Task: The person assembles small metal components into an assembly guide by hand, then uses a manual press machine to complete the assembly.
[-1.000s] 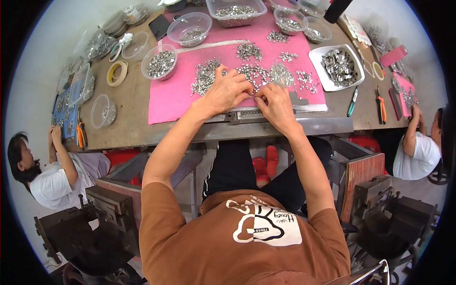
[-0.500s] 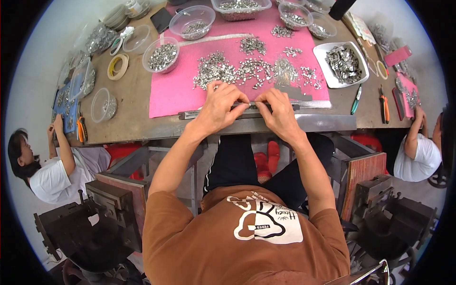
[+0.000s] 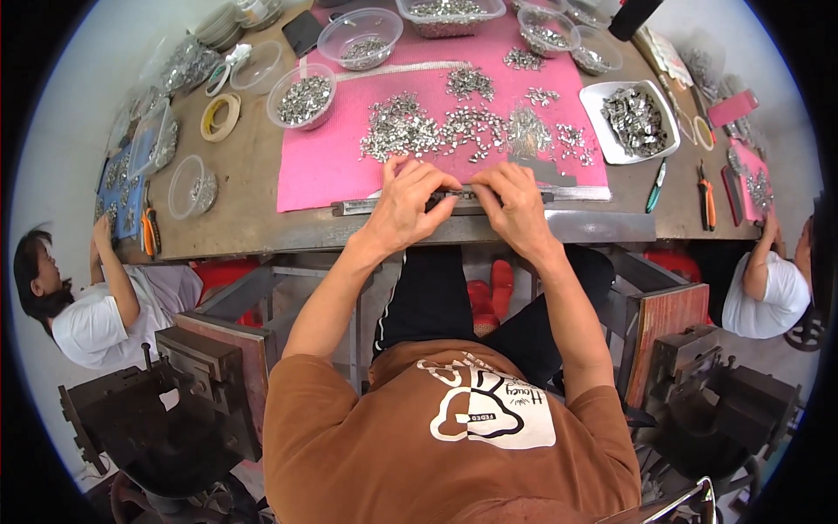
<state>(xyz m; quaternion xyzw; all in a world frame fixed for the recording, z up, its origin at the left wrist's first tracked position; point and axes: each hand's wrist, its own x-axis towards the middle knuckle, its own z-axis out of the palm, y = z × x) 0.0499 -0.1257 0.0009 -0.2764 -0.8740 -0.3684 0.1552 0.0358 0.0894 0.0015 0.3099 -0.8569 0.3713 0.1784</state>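
Note:
My left hand (image 3: 406, 205) and my right hand (image 3: 515, 205) face each other over a long, narrow metal bar (image 3: 353, 208) near the table's front edge. Thumb and fingers of each hand are pinched together at the bar, around small dark and silvery parts too fine to name. A bright metal strip (image 3: 602, 227) lies along the edge beside my right hand. Just beyond my fingers, loose small metal pieces (image 3: 400, 129) are heaped on a pink mat (image 3: 305, 175), and thin silvery pins (image 3: 528, 131) lie among them. A flat grey plate (image 3: 546, 170) rests behind my right hand.
A round tub of metal pieces (image 3: 302, 98) stands at the mat's left, near a tape roll (image 3: 220, 117). On the right are a white tray (image 3: 592, 131), a green-handled tool (image 3: 655, 188) and orange-handled pliers (image 3: 707, 196). Co-workers (image 3: 96, 306) sit at either side.
Both hands stay at the bar, and the gap between their fingertips looks slightly wider, showing more of the bar. The whole view has shifted a little.

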